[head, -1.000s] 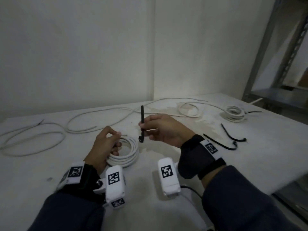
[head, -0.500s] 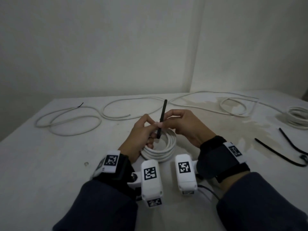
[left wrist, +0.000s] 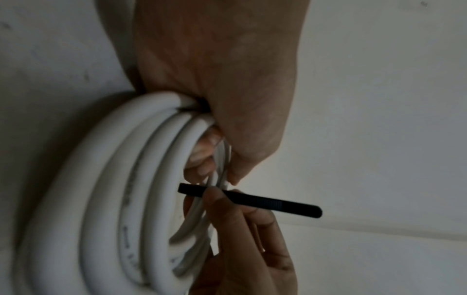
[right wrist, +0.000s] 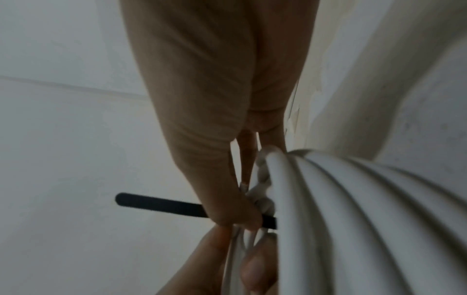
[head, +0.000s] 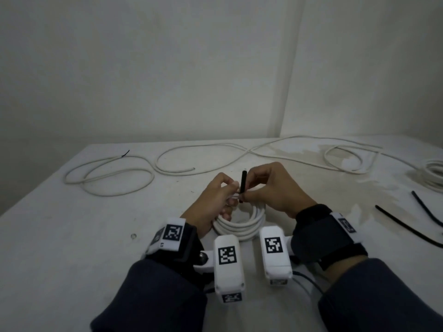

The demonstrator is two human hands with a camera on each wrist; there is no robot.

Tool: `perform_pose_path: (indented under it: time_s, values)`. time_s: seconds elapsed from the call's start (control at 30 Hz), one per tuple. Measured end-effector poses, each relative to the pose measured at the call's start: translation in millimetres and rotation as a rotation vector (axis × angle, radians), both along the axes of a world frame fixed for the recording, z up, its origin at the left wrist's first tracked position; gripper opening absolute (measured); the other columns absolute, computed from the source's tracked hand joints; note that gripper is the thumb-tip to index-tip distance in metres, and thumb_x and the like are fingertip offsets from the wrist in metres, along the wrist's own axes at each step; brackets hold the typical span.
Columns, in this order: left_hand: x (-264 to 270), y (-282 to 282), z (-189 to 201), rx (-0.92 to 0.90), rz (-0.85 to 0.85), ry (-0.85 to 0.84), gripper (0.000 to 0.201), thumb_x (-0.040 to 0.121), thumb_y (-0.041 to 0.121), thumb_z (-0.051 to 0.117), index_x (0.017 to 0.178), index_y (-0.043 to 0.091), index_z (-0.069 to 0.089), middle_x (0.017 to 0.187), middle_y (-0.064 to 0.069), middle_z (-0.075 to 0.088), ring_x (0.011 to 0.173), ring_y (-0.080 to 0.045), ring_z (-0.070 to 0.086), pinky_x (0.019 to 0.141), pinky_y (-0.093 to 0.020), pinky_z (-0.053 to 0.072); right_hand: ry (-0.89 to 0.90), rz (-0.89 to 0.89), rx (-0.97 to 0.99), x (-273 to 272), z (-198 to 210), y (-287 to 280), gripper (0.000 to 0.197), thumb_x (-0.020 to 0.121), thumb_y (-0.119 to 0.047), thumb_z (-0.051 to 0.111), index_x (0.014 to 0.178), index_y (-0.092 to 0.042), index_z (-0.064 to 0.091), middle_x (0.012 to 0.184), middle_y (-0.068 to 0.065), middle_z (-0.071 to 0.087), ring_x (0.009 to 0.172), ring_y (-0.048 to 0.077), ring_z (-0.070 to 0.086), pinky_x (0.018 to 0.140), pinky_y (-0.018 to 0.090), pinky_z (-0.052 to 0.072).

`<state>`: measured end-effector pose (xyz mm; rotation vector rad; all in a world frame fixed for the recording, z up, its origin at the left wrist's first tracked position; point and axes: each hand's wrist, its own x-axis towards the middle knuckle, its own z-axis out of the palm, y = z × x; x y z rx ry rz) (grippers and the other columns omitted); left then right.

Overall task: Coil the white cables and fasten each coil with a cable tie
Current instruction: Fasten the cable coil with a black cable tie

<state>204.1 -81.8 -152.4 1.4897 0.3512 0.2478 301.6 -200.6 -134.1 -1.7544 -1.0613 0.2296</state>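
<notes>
The white coil [head: 242, 226] is gripped at its far edge by the left hand [head: 213, 207], fingers curled round the turns so they are kept bunched, its near side resting on the table [head: 72, 236]. A black cable tie [head: 243, 185] is pinched upright by the right hand [head: 275, 190] against the gathered turns, apparently so it can be wrapped round them.

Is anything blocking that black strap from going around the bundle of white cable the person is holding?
Nothing visible does. The right hand pinches the black cable tie right against the far side of the white cable coil, which the left hand grips beside it. The coil's open middle shows no obstruction, only the hands' own fingers close by.
</notes>
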Motion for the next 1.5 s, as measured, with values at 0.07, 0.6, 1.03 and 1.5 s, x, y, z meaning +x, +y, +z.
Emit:
perform_pose_path:
  time_s: [0.07, 0.6, 1.03, 1.5]
  values:
    - [-1, -2, 1, 0.031, -0.008, 0.004, 0.013, 0.101, 0.021, 0.041, 0.090, 0.015, 0.037, 0.063, -0.010, 0.045, 0.035, -0.008, 0.032, 0.034, -0.016, 0.028, -0.040, 0.003, -0.006, 3, -3, 0, 0.014, 0.063, 0.007, 0.081, 0.069, 0.002, 0.070, 0.074, 0.018, 0.071, 0.074, 0.023, 0.069, 0.073, 0.034, 0.055]
    - [5, 4, -4, 0.053, 0.223, -0.105, 0.027, 0.097, 0.020, 0.051, 0.075, 0.016, 0.038, 0.070, -0.011, 0.047, 0.038, -0.010, 0.028, 0.035, -0.017, 0.027, 0.132, -0.025, 0.217, -3, 1, 0, 0.015, 0.082, -0.014, 0.073, 0.070, -0.005, 0.074, 0.075, 0.013, 0.072, 0.071, 0.011, 0.065, 0.069, 0.019, 0.048]
    - [5, 3, -5, 0.078, 0.231, -0.188, 0.025, 0.097, 0.015, 0.049, 0.109, 0.026, 0.068, 0.080, -0.007, 0.066, 0.040, -0.010, 0.033, 0.037, -0.018, 0.030, 0.341, -0.131, 0.288, -10, 6, 3, 0.024, 0.085, -0.016, 0.070, 0.109, -0.018, 0.068, 0.076, 0.003, 0.071, 0.068, 0.017, 0.069, 0.051, 0.012, 0.039]
    - [4, 2, -4, 0.084, 0.283, -0.212, 0.025, 0.096, 0.013, 0.051, 0.100, 0.025, 0.073, 0.077, -0.007, 0.066, 0.042, -0.013, 0.036, 0.039, -0.019, 0.032, 0.288, -0.056, 0.223, -18, 10, 1, 0.032, 0.076, 0.005, 0.075, 0.107, 0.000, 0.070, 0.063, 0.013, 0.066, 0.046, 0.004, 0.059, 0.047, 0.006, 0.038]
